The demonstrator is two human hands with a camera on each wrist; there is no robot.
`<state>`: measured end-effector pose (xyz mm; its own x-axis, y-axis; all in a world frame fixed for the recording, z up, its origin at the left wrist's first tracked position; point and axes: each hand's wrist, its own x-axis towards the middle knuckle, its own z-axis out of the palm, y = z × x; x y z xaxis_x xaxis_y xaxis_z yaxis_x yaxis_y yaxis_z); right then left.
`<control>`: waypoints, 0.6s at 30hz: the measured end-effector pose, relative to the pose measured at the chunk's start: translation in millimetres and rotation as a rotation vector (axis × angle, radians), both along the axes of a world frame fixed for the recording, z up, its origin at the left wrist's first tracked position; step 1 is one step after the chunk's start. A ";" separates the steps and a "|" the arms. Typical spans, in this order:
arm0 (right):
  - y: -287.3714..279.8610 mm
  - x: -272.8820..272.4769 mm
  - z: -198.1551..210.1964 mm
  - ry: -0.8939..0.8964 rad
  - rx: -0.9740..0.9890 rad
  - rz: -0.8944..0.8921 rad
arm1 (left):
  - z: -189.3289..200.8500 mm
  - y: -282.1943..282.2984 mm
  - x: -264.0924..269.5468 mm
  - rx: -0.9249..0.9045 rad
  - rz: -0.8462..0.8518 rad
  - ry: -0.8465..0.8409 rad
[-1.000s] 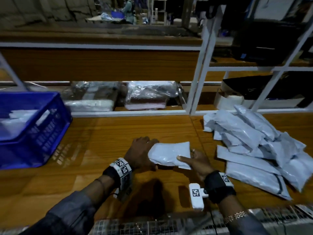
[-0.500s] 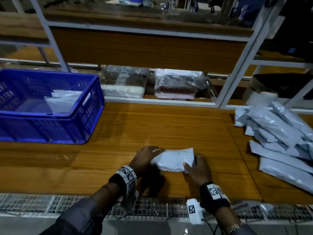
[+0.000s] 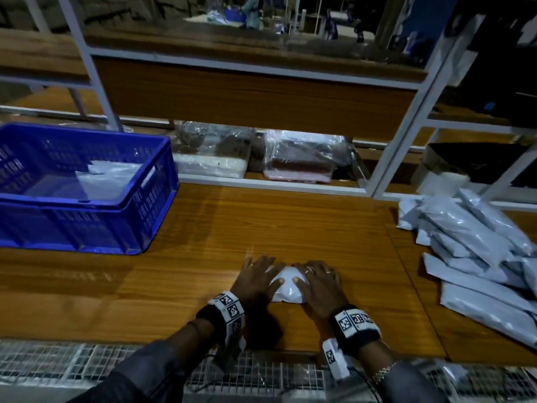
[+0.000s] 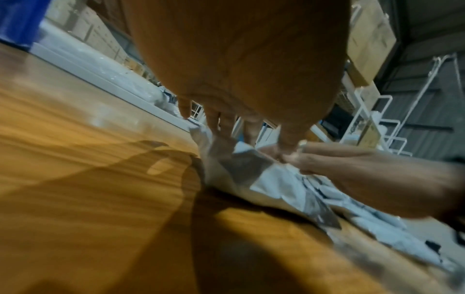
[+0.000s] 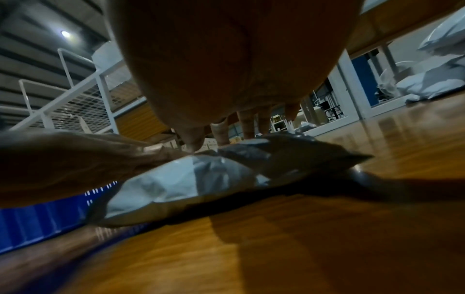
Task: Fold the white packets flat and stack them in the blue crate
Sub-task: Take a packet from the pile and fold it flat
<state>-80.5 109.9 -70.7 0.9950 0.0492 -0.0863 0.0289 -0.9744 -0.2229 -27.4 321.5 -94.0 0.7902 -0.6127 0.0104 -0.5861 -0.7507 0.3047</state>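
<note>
From the head view, the left hand (image 3: pixel 257 282) and right hand (image 3: pixel 318 282) lie palm-down on a folded white packet (image 3: pixel 286 289), fingers (image 3: pixel 255 264) spread wide and straight, thumbs nearly meeting on top. Only the right wrist view shows the packet (image 5: pixel 181 187) bulging under the fingers (image 5: pixel 193 139), its grey flap tucked beyond them. The left wrist view shows fingertips (image 4: pixel 220 127) pressing its crumpled edge. The wooden desk (image 3: pixel 203 245) carries a blue crate (image 3: pixel 87 205) far left of the fingers, holding packets, and a loose pile of packets (image 3: pixel 476 251) far right. White-framed shelving (image 3: pixel 404 123) stands beyond.
</note>
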 end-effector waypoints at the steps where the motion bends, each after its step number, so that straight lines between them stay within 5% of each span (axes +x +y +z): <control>1: -3.4 0.8 -2.7 -0.001 -0.004 -0.008 | -3.5 -4.1 2.2 0.010 0.029 -0.010; 11: 8.4 12.8 -26.8 -0.084 0.077 0.061 | -31.8 -43.9 15.7 0.085 0.238 0.065; 18: 13.9 8.3 -43.2 -0.038 -0.095 0.097 | -20.2 -48.0 -4.3 0.018 0.238 -0.069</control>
